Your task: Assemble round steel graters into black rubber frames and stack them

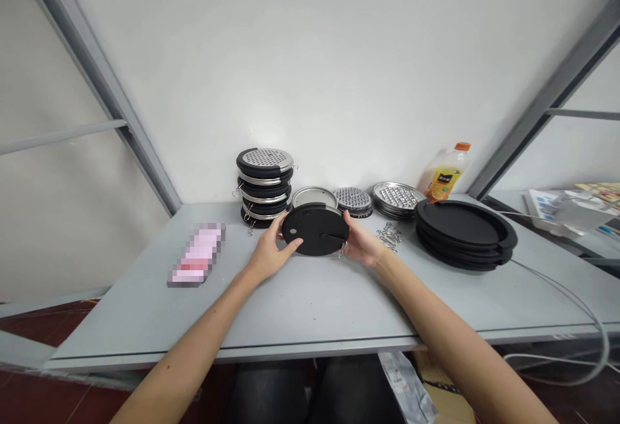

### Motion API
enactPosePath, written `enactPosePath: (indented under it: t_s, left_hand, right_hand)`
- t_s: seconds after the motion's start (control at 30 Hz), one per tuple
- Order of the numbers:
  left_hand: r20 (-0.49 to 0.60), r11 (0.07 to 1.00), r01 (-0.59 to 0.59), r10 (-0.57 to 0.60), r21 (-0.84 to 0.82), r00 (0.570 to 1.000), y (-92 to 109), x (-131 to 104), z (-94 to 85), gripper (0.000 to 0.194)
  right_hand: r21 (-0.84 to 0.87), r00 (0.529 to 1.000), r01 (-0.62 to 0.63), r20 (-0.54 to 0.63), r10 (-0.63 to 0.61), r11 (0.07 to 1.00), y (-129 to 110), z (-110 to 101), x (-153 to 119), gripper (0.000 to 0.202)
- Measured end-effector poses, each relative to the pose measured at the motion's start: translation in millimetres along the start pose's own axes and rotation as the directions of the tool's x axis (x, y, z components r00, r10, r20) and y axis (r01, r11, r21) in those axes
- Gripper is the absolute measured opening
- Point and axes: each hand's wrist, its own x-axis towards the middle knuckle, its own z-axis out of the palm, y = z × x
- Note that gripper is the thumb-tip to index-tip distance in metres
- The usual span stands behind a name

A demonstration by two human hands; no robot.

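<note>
Both hands hold a round black disc (314, 233) with a metal rim, tilted above the table. My left hand (275, 249) grips its left edge, the thumb lying on its face. At the right edge, my right hand (362, 240) has its fingers around the rim, near a small metal clip (341, 249). Behind the disc lies a plain metal round plate (314, 198), partly hidden. A tall stack of black and silver grater discs (265, 188) with wire clips stands to its left. Perforated metal grater discs (352, 199) and a second pile of grater plates (398, 199) lie to the right.
Loose metal clips (390, 236) lie right of my right hand. Farther right are stacked black round trays (465, 233) and an orange-capped juice bottle (444, 175). A phone (197, 254) lies at left on the grey table (290, 317). A white cable (571, 295) crosses the right side.
</note>
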Motion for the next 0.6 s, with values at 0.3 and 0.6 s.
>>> enactPosePath:
  t_s: [0.3, 0.6]
  left_hand:
    - [0.0, 0.987, 0.087, -0.088, -0.133, 0.996, -9.1, 5.9, -3.5, 0.061]
    - [0.007, 0.981, 0.107, -0.107, -0.162, 0.994, -8.3, 6.7, -4.7, 0.06]
  right_hand:
    - [-0.071, 0.982, 0.185, -0.017, -0.187, 0.98, -11.1, 6.0, -2.1, 0.066]
    - [-0.177, 0.973, 0.225, -0.017, -0.232, 0.958, -8.8, -1.7, -2.6, 0.037]
